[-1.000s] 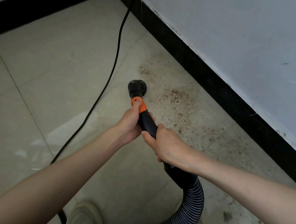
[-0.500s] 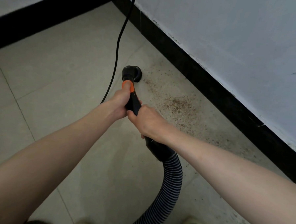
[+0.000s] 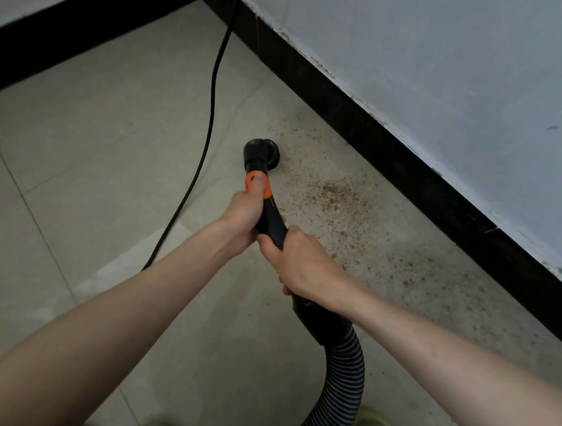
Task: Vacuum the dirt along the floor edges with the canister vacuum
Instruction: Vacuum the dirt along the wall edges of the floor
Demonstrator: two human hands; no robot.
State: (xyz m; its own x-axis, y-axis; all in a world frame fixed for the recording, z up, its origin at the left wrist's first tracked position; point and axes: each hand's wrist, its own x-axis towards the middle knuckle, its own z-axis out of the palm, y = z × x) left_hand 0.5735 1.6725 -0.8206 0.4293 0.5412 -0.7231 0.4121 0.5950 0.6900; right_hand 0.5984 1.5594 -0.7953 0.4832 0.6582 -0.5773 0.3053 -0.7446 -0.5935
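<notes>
Beside the dirt [image 3: 334,196], both hands grip the vacuum wand [image 3: 273,219].

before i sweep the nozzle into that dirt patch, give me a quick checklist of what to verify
1. Grip: left hand and right hand both hold the wand: ok.
2. Nozzle on the floor: looks down on the tile, contact cannot tell.
3. Dirt patch still there, to the right of the nozzle toward the baseboard: ok, path open.
4. Power cord lies left of the nozzle, away from the sweep: ok.
5. Hose slack behind the hands, no kink visible: ok.
6. Suction running: cannot tell.
</notes>
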